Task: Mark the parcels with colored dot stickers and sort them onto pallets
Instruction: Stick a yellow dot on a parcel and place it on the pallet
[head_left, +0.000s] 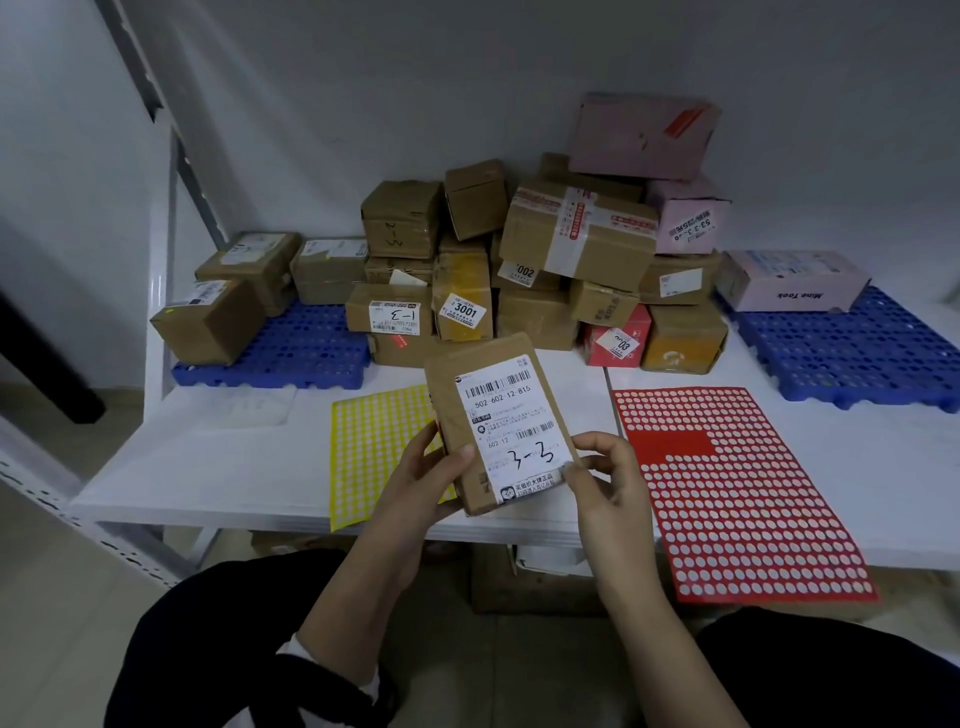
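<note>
On my feed the white table (208, 467) fills most of the view. At its back, against the wall, sits the pile of parcels (571, 244): mostly brown cartons, with two pink ones on top at the right and a red one low at the front.

A blue pallet lies at each end. The right pallet (857, 358) carries one pink box (789, 280) at its far edge. The left pallet (291, 358) carries three brown boxes (244, 291) clustered toward its far left.

The red sticker sheet (737, 493) lies flat to the right of centre, with its near end overhanging the table edge and a solid red patch near its top left. The yellow sticker sheet (374, 436) lies left of centre and is partly covered from my angle.

Between the two sheets I hold one brown parcel (447, 410) up above the table's near edge. It is tilted, and its white label (514, 431) faces me, with "3-3" handwritten on it.

My left hand (415, 483) grips the parcel's lower left side, thumb across the front and the other fingers (431, 441) wrapped behind. My right hand (608, 478) pinches its lower right corner, thumb pressed on the label's edge.
</note>
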